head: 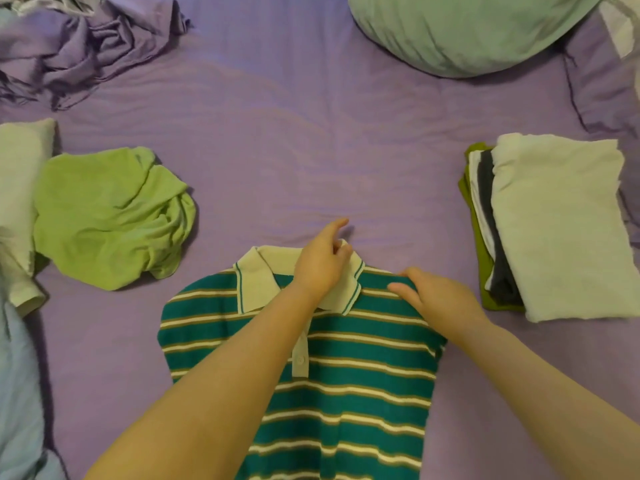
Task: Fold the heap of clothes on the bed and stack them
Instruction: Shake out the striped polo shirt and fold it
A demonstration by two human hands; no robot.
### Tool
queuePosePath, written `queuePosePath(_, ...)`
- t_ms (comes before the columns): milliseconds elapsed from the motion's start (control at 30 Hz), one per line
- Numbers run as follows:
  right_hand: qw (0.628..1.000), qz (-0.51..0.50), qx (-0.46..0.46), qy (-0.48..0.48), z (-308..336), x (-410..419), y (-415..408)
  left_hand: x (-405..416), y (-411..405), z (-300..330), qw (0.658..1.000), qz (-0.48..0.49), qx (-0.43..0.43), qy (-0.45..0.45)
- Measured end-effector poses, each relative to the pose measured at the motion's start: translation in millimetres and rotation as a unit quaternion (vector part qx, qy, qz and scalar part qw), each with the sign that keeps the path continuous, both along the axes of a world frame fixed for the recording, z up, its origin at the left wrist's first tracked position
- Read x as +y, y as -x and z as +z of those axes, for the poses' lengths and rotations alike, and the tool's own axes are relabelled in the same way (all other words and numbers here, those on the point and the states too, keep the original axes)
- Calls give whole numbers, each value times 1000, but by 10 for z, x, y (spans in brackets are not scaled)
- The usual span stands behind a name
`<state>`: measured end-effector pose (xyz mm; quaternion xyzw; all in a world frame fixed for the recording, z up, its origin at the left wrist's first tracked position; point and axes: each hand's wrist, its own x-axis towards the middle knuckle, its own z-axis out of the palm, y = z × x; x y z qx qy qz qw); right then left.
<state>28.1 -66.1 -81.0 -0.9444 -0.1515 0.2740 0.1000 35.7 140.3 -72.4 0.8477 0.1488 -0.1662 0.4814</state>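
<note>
I am pinching the collar (341, 261) with my left hand (322, 261), squaring the striped polo (346, 368). My right hand (433, 296) is pressing its shoulder flat, fingers straight.

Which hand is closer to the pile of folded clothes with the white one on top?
The right hand. It rests on the shoulder of the green striped polo shirt, on the side nearest the folded stack. The left hand holds the collar, farther away.
</note>
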Motion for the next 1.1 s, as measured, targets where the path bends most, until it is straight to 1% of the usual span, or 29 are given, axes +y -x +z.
queuePosePath(67,999,24,-33,20,3,-14,-59,9,-41,-42,1000,16,-11,-2)
queuePosePath(133,997,44,-55,26,2,-30,-74,16,-40,-107,1000,-4,-10,-26)
queuePosePath(233,986,96,-113,71,-39,-67,-72,8,37,-190,988,-94,-24,-117)
queuePosePath(300,980,120,-148,65,-77,-67,-75,2,126,-193,972,-123,-53,-191)
queuePosePath(367,975,130,-172,63,-86,-50,-69,32,243,-182,963,-111,-73,-233)
queuePosePath(500,966,125,-218,66,8,176,30,256,556,-149,952,-100,-87,-277)
queuePosePath(567,965,141,-219,19,67,431,156,412,693,-123,945,-115,-100,-289)
queuePosePath(667,960,202,-192,-27,98,887,373,656,821,-61,930,-141,-134,-311)
queuePosePath(733,958,230,-165,-36,98,1197,511,856,887,-24,924,-119,-151,-331)
queuePosePath(800,957,250,-144,-32,105,1482,628,1076,942,24,924,-79,-135,-348)
queuePosePath(867,950,275,-145,-29,62,1705,706,1309,981,40,926,-47,-86,-363)
queuePosePath(933,940,315,-128,0,-7,1866,741,1536,1010,0,932,-22,-24,-362)
queuePosePath(1000,932,339,-121,43,-25,2000,772,1709,1045,-11,956,6,34,-290)
queuePosePath(1033,935,329,-111,68,-17,2006,761,1750,1044,-7,966,14,50,-252)
queuePosePath(1100,950,274,-107,104,3,2057,743,1860,1052,21,973,18,69,-219)
